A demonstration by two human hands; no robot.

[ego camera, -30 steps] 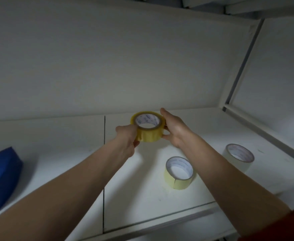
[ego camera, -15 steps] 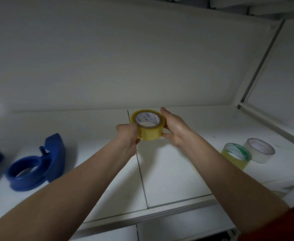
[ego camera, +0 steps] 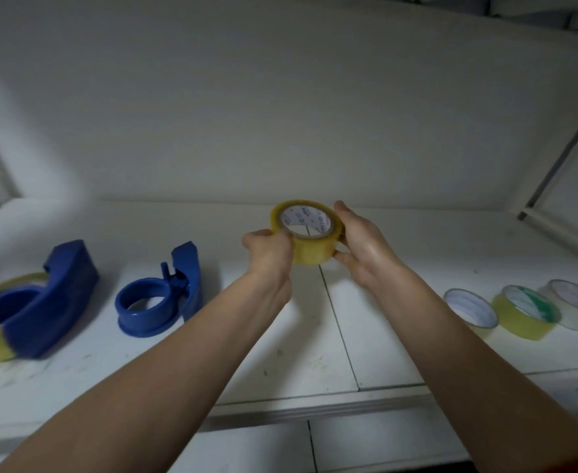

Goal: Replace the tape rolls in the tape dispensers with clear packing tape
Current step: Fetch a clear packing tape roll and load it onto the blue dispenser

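Tape roll (ego camera: 306,235), yellowish clear, was held above the counter (ego camera: 315,353) at centre frame, between both hands. Left hand (ego camera: 269,254) gripped its left rim, fingers curled over the edge. Right hand (ego camera: 362,247) clasped the right side, thumb low, fingers round the far wall. The roll's open face tipped up toward the camera, its hole axis near upright.

Empty blue dispenser (ego camera: 158,302) lay on the counter to the lower left of the roll, well apart from it. Its ring lay flat, opening upward, cutter end toward the back. Left hand was the nearer of the two. Judged: the roll's axis roughly matched the ring's, so the move is mostly a carry to lower left and down.

A second dispenser (ego camera: 42,312) sat at the far left edge, already carrying yellowish tape. Three spare rolls sat at right of frame: a white-cored one (ego camera: 470,310), one with green-and-white core (ego camera: 524,315), a pale one (ego camera: 576,303).

Writing: blue print on the held roll's white inner core, too small to read with certainty. No other legible labels.
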